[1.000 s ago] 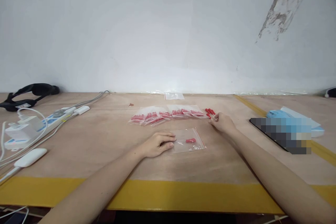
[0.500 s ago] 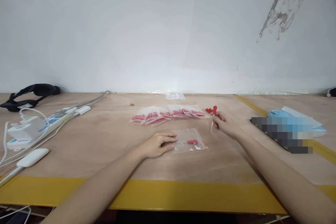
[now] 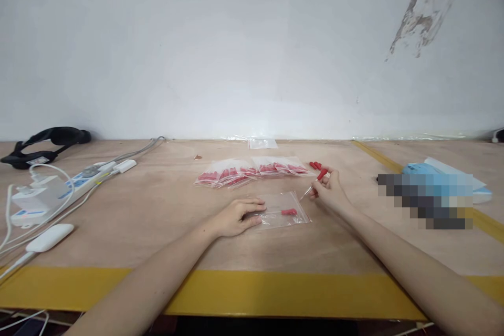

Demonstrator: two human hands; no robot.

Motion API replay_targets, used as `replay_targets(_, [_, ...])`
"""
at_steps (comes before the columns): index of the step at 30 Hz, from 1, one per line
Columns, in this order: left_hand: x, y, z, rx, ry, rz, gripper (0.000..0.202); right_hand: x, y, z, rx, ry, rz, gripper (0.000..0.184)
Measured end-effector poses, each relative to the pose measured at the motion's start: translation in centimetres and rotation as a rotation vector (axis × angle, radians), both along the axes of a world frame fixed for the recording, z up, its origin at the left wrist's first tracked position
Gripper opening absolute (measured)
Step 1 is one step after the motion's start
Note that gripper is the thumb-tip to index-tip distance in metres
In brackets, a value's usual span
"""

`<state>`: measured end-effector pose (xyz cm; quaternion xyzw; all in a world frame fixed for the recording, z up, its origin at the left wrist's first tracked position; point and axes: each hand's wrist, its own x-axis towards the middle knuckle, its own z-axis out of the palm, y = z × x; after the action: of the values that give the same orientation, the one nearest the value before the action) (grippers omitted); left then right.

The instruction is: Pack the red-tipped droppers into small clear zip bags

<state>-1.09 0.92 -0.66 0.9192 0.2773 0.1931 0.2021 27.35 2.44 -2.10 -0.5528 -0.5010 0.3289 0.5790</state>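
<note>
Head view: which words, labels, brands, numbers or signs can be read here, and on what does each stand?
No text can be read.
Power strip: blue markings, too blurred to read.
White tag on the black strap: too small.
Pixelated patch on the right: masked.
Clear bag touched by the left hand and red-capped piece in the right hand: no print visible.

You have bare table (image 3: 149, 207) left of the open bag (image 3: 283, 203) — the row of filled bags (image 3: 252, 172) blocks the far side, the power strip (image 3: 35, 200) crowds the left edge.
</note>
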Motion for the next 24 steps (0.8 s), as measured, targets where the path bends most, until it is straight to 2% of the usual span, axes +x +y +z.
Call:
replay_targets(4, [0.0, 0.1, -0.1, -0.009, 0.003, -0.001, 0.037, 0.1, 0.0, 0.1, 0.010, -0.016, -0.016, 0.054])
replay_targets(8, [0.0, 0.1, -0.1, -0.006, 0.007, 0.001, 0.038, -0.6, -0.2, -0.2, -0.036, 0.097, 0.018, 0.051])
replay_targets(12, [0.1, -0.2, 0.2, 0.009, -0.009, 0.009, 0.043, -1.4, -0.5, -0.4, -0.130, 0.284, 0.171, 0.029])
replay_targets(14, [0.1, -0.3, 0.3, 0.012, -0.018, 0.018, 0.047, -1.3, -0.7, -0.3, -0.177, 0.289, 0.262, 0.021])
replay_targets(16, [0.1, -0.4, 0.5, 0.011, -0.020, 0.025, 0.049, -0.7, -0.9, 0.1, -0.194, 0.192, 0.328, 0.022])
replay_targets(21, [0.0, -0.4, 0.5, 0.003, -0.008, 0.031, 0.049, 1.1, -1.2, 1.0, -0.155, -0.321, 0.568, 0.028])
replay_targets(24, [0.0, -0.3, 0.3, 0.012, -0.009, 0.029, 0.050, 0.8, -1.3, 0.9, -0.105, -0.451, 0.659, 0.027])
